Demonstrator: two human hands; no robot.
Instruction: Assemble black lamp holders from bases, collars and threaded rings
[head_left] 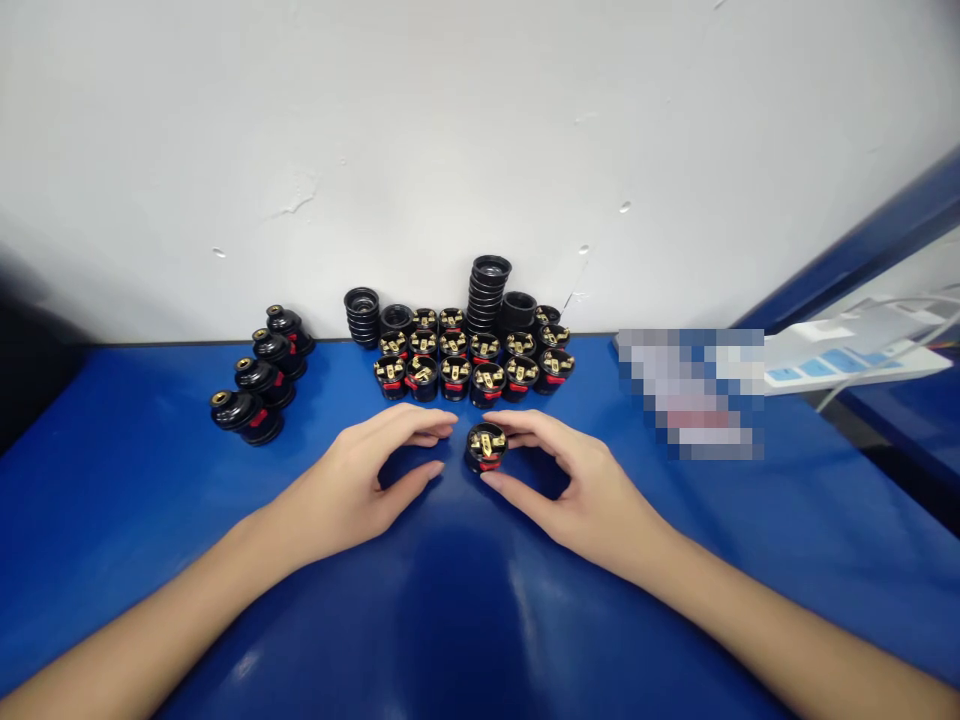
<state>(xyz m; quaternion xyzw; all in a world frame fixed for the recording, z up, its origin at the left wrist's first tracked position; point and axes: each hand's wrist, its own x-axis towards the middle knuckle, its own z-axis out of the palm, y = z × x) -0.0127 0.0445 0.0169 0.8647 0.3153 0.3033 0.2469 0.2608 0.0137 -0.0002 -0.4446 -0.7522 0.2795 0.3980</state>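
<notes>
A round black lamp socket body (pixel 487 447) with brass contacts on top and a red tab at its front stands upright on the blue table, between my hands. My right hand (pixel 574 475) has thumb and fingers closed around its right side. My left hand (pixel 382 465) is to the left of it, fingers curved and apart from the thumb, with nothing between them and not touching the part. Behind my hands, rows of similar socket bodies (pixel 454 376) stand close together, brass contacts up and red tabs facing forward.
Stacks of black threaded rings (pixel 362 317) and a taller ring stack (pixel 487 292) stand by the white wall (pixel 450 130). Several capped black sockets (pixel 247 416) form a slanted row at left. A blurred-out item (pixel 690 395), papers (pixel 840 365) and a cable lie at right.
</notes>
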